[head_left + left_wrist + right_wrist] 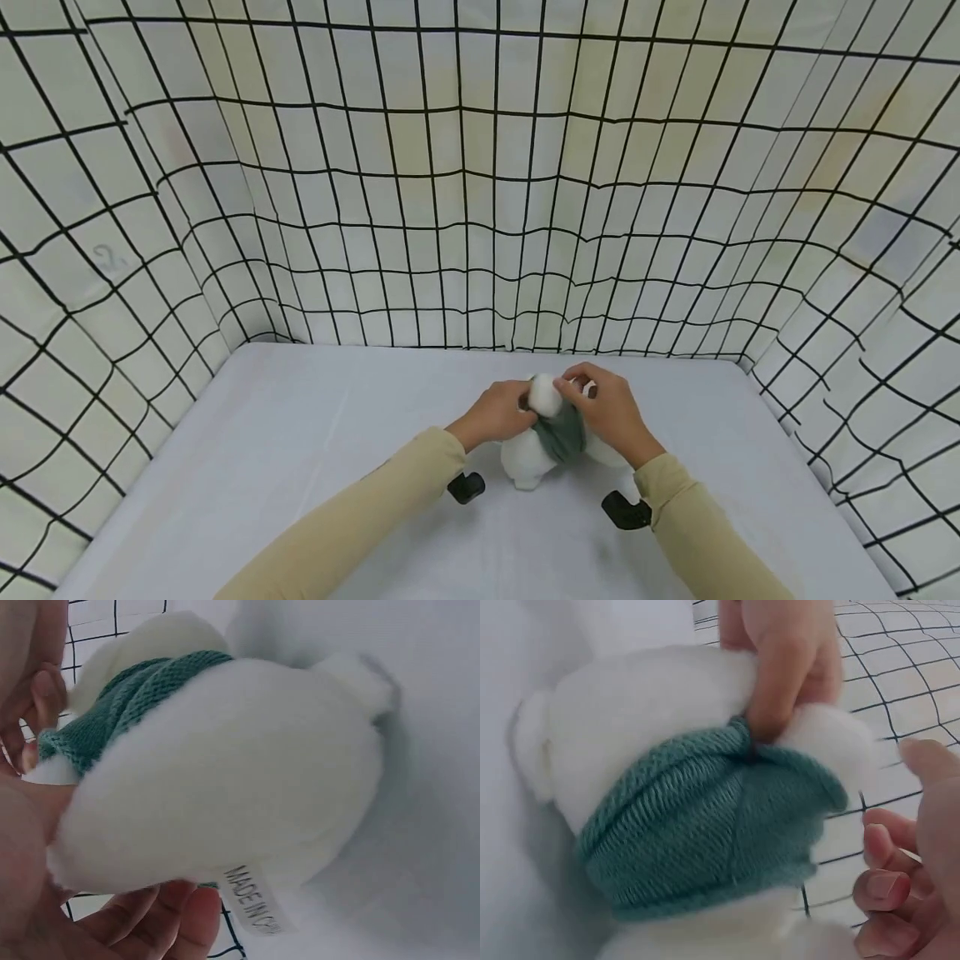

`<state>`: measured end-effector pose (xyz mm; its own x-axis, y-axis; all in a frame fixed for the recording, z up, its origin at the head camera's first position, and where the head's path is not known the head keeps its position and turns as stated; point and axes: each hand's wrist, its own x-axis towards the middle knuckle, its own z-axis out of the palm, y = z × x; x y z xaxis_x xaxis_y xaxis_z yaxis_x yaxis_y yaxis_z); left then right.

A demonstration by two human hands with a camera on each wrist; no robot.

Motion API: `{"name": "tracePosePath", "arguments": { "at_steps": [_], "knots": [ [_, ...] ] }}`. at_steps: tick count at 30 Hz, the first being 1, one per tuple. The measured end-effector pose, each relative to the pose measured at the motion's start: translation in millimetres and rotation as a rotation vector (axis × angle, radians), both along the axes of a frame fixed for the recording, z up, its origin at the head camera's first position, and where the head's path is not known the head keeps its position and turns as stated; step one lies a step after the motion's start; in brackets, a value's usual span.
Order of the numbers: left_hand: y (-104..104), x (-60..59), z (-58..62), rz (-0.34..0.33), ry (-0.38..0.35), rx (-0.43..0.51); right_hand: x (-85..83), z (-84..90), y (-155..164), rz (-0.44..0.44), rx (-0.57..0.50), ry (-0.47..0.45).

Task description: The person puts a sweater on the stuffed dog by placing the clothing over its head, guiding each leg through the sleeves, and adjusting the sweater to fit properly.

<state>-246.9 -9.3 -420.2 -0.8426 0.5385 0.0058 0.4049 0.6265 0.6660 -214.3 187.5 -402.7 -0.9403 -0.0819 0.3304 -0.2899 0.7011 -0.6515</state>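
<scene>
Plush toy (225,780), soft, rounded and white, sits toward the far side of the white table (337,400), right of its middle; whether its underside rests there or is slightly raised, I cannot tell. A green knitted garment (682,825) wraps round it, the ribs of the knit clear to see and a seam running across. One white, rounded part (545,396) bulges out beyond the garment, and a small stubby nub (356,686) juts from the opposite end. Low on the body hangs a pale label (255,900) with dark letters – "MADE IN" reads plainly, the rest is cut short.

The left hand (497,412) grips the toy, thumb pressed into the plush at the garment's edge and fingers bent beneath the body, near the label. The right hand (609,408) is half open – fingers loosely bent, thumb apart from them – and holds nothing, just beside the bulging part.

Tan sleeves (360,517) cover both forearms. Beyond the table's edge, a black grid (450,167) stands in front of pale sheeting, at the back and both sides.
</scene>
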Motion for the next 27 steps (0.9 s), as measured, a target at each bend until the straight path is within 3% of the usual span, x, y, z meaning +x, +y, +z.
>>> {"name": "tracePosePath", "arguments": {
  "at_steps": [5,8,15,21,27],
  "knots": [
    [-5,-0.4,-5.9,0.031,-0.033,0.102,-3.5,1.2,20,-0.101,0.031,0.106],
    [-10,-1.1,-8.6,0.044,-0.096,0.12,-3.5,-2.5,34,-0.165,0.078,0.081],
    [-21,1.9,-16.2,0.033,-0.204,0.015,2.5,-13.3,60,-0.292,0.18,-0.208],
    [-25,4.6,-24.8,-0.002,-0.166,-0.046,4.6,-21.9,68,-0.23,0.116,-0.475],
    [-23,6.2,-27.7,-0.001,-0.125,-0.051,0.7,-35.2,66,-0.168,-0.035,-0.619]
  ]
}}
